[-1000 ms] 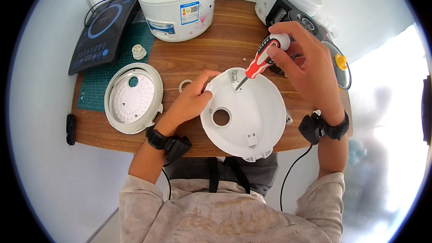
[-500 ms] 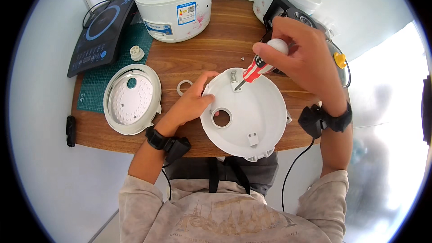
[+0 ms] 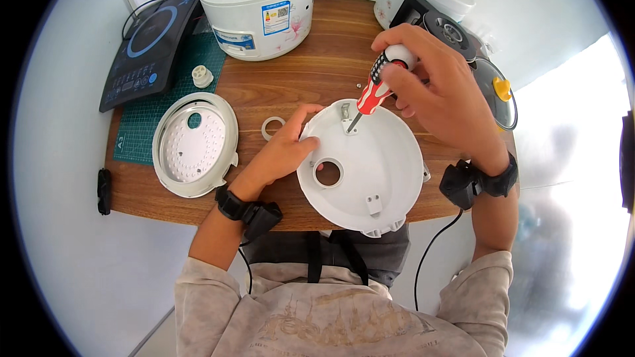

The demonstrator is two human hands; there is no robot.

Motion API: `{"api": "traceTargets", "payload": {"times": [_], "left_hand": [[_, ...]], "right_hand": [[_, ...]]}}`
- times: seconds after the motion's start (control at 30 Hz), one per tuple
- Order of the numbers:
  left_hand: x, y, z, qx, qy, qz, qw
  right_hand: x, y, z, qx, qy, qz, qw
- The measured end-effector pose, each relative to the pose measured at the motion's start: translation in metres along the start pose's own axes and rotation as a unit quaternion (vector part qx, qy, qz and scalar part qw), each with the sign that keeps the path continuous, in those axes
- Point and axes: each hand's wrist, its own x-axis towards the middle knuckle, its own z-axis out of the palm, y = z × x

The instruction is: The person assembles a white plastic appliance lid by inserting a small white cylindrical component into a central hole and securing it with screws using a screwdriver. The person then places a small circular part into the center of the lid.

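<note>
My left grip point(image 3: 284, 155) pinches the left rim of a round white plastic lid shell point(image 3: 377, 165) at the near edge of the brown wood-grain counter point(image 3: 278, 79); it looks light, stiff, rather slick, best held by that rim. My right grip point(image 3: 440, 95) holds a red, white and black screwdriver point(image 3: 375, 95) by its thick, probably firm handle. I count one shell, one screwdriver, one white-rimmed perforated round lid point(image 3: 198, 133), one pale flat ring point(image 3: 264, 131).

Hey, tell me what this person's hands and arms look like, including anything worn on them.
The left hand and right hand are gloveless. Each wrist has a black strap carrying a chunky black module, with a thin black cable below. The sleeves are mottled beige, ending near the elbows.
</note>
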Motion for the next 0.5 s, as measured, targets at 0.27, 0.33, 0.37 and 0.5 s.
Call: {"api": "traceTargets", "payload": {"times": [0.27, 0.33, 0.37, 0.5], "left_hand": [[-0.001, 0.004, 0.001, -0.009, 0.003, -0.019, 1.000], [-0.001, 0.002, 0.001, -0.007, 0.007, -0.009, 1.000], [-0.001, 0.003, 0.001, -0.007, 0.009, -0.004, 1.000], [-0.002, 0.006, 0.003, -0.008, 0.007, -0.012, 1.000]], "right_hand": [[0.002, -0.012, -0.014, -0.134, -0.025, 0.024, 0.990], [0.004, -0.008, -0.003, -0.231, 0.002, 0.013, 0.973], [0.004, -0.006, 0.001, -0.279, 0.016, 0.008, 0.960], [0.001, -0.003, 0.006, -0.153, 0.105, -0.042, 0.982]]}}
